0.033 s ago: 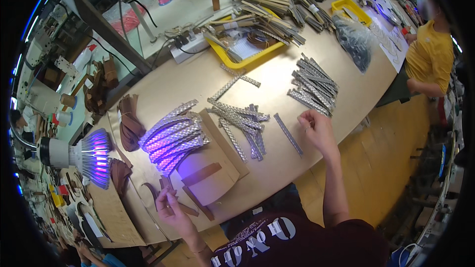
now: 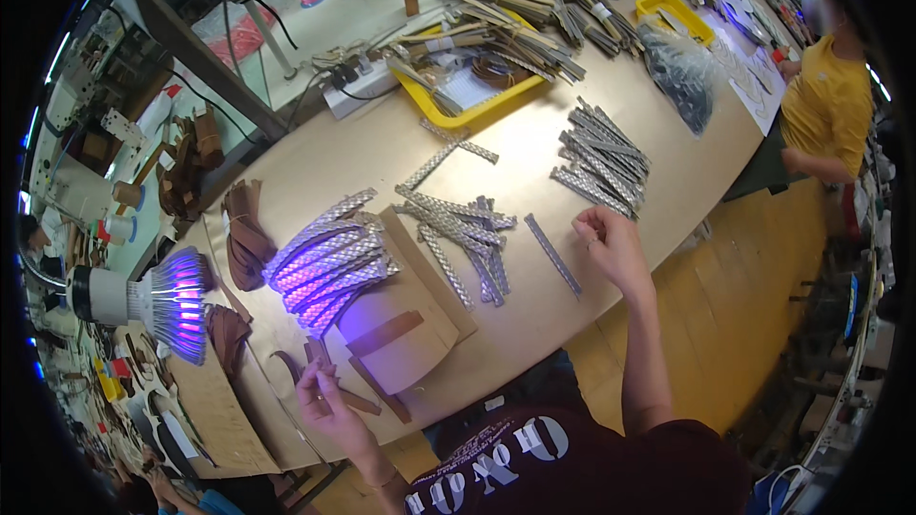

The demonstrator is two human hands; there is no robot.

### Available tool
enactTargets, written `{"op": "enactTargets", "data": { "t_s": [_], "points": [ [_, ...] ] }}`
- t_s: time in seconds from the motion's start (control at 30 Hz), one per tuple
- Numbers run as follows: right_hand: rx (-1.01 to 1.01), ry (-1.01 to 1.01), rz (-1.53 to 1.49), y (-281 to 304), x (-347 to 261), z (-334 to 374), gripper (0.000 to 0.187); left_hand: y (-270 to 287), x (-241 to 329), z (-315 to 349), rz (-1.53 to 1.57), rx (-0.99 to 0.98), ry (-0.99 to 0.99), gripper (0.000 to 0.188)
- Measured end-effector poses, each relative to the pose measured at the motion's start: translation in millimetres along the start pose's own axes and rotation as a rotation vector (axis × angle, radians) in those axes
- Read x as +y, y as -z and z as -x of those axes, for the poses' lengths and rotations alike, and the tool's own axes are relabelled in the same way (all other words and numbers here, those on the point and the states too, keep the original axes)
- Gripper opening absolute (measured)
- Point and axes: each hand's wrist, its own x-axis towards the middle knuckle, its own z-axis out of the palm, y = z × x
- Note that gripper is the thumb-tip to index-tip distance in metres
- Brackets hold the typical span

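My left hand (image 2: 329,410) is closed in a pinch over brown flat strips (image 2: 355,400) at the table's near edge; whether anything is between its fingertips is hidden. My right hand (image 2: 615,246) has curled fingers, just below a fanned bundle of grey woven strips (image 2: 603,160); nothing shows clearly in its grip. One grey strip (image 2: 551,255) lies alone to its left. Between the hands rests a loose heap of silvery braided strips (image 2: 468,234). A larger bundle of braided strips (image 2: 329,257), tinted purple by light, sits beside a cardboard piece (image 2: 405,358) with a brown strip (image 2: 384,335) across it.
At left a lamp (image 2: 143,300) glows purple, near bundled brown strips (image 2: 243,238). A yellow tray (image 2: 458,121) at the back holds many strips. A clear bag of dark pieces (image 2: 682,81) and a smaller yellow tray (image 2: 676,11) stand farther right. A person in yellow (image 2: 822,110) stands at the far right.
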Motion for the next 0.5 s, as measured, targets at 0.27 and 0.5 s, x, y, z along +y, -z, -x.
{"op": "enactTargets", "data": {
  "t_s": [0.27, 0.5],
  "points": [
    [-0.139, 0.018, 0.253, -25.9, -1.0, 4.6, 0.029, -8.0, 13.8, 1.3, 0.045, 0.020, -0.075, 0.017],
    [-0.252, -0.057, 0.006, -16.4, -16.9, 6.8, 0.025, -10.6, 22.7, 8.2, 0.041, 0.012, -0.078, 0.013]
  ]
}}
